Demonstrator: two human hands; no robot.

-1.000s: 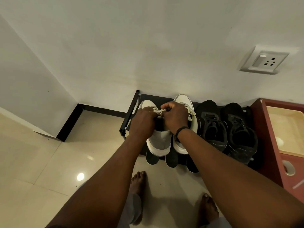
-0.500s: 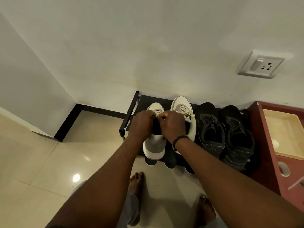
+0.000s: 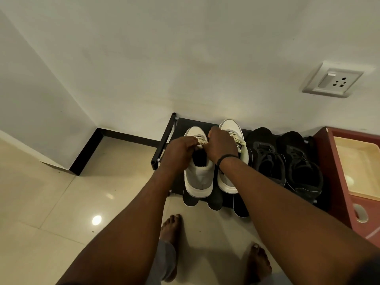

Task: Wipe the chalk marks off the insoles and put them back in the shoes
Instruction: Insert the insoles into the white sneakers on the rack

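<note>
Two white sneakers stand side by side on a low black shoe rack (image 3: 164, 138). My left hand (image 3: 178, 149) and my right hand (image 3: 222, 145) meet over the left white sneaker (image 3: 200, 179), both pinching its cream laces at the tongue. Its dark opening shows just below my fingers. The right white sneaker (image 3: 228, 126) is partly hidden under my right wrist. Three dark insoles (image 3: 190, 199) stick out from under the shoes at the rack's front edge; no chalk marks are visible on them.
Two black sneakers (image 3: 267, 159) fill the rack's right half. A red cabinet (image 3: 337, 182) with a pale tray stands to the right. My bare feet (image 3: 170, 227) are on the glossy tiled floor. A wall socket (image 3: 333, 81) is above.
The left white sneaker has gone from lifted in both hands down onto the rack. My hands have shifted up to its laces.
</note>
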